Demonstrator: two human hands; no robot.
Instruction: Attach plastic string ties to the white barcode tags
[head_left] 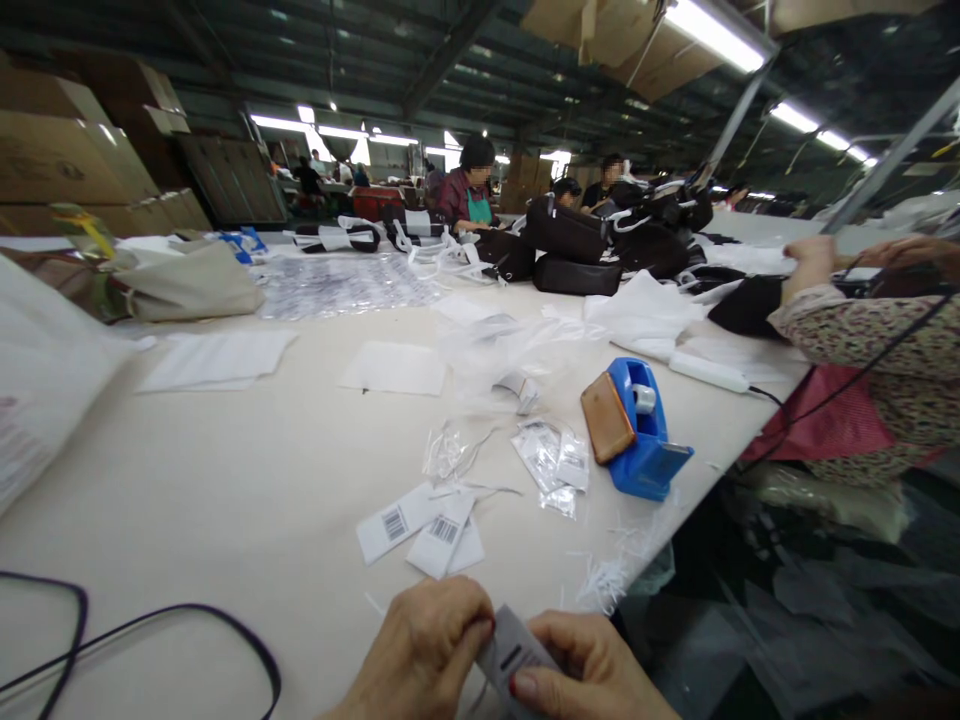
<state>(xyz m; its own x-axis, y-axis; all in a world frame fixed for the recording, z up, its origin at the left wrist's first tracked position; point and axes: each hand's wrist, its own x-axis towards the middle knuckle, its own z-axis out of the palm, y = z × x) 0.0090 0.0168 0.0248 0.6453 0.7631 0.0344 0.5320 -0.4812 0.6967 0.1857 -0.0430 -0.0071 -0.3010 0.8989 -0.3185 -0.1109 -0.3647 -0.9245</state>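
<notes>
Grey tag pinched between left hand and right hand, near blue tape dispenser.

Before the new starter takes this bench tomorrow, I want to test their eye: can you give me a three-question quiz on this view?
1. True or false: both hands hold the same grey tag.
2. What lies on the table just ahead of the left hand? A) barcode labels B) scissors C) a phone
3. What colour is the tape dispenser further ahead of the right hand?

Key:
1. True; the fingers of both hands pinch it.
2. A; the white barcode labels lie loose, overlapping.
3. Blue, with a brown pad at its side.
</notes>
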